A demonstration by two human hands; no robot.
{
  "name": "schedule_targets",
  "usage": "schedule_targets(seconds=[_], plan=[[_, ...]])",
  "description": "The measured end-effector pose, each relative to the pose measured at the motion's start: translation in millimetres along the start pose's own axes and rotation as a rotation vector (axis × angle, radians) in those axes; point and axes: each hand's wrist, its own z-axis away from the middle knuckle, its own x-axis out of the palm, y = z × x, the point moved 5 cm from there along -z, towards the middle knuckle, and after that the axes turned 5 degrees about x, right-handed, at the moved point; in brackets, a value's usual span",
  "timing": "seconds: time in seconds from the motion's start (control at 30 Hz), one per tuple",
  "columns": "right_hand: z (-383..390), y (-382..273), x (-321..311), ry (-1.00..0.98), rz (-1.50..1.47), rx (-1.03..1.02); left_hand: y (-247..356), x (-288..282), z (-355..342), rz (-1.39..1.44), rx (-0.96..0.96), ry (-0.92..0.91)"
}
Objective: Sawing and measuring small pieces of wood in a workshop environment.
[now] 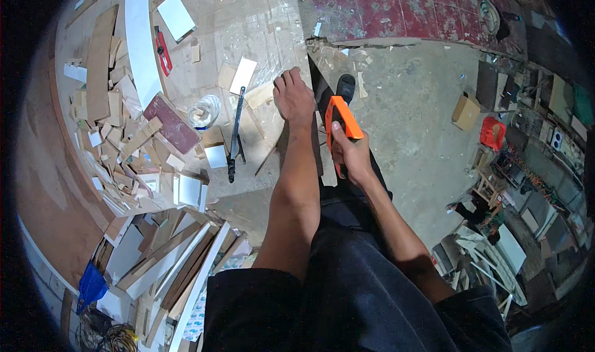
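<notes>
You are looking down over your own two bare forearms at a cluttered counter (pixel 248 36) covered with wood offcuts. Your left hand (pixel 294 95) lies palm down with fingers spread and empty, pressing on a pale wooden piece (pixel 263 95) at the counter's near edge. Your right hand (pixel 348 150) is closed around the orange handle of one handsaw (pixel 339 119), whose dark blade (pixel 317 82) runs forward along the counter edge, just beside your left hand. One dark shoe (pixel 344 87) shows just beyond the saw handle, resting on the concrete floor (pixel 403 104).

On the counter, left of your left hand, lies one long dark narrow tool (pixel 235 132), pointing toward you; what kind it is cannot be told. Beside it sits one clear roll of plastic tape (pixel 204 111), and next to that one flat dark red board (pixel 171 124). One long white board (pixel 141 39) stretches away along the left side, with one red utility knife (pixel 163 50) just beside it. Two small pale rectangular panels (pixel 243 74) lie near the middle of the counter. A heap of small wood scraps (pixel 124 154), too many to count, fills the left edge, and longer strips are stacked below it at lower left.

On the floor to your right stand one cardboard box (pixel 465 111) and one red crate (pixel 493 133), well apart from your hands
</notes>
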Motion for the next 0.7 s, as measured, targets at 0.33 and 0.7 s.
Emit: schedule_targets(seconds=[0.33,0.7], plan=[[0.5,-13.2,12.9,0.193,0.436,-0.351,0.7,10.4,-2.5,-0.006,0.009,0.016],[-18.1,-5.2,12.0,0.205,0.458,-0.350,-1.7,17.8,9.1,-0.068,0.017,-0.027]])
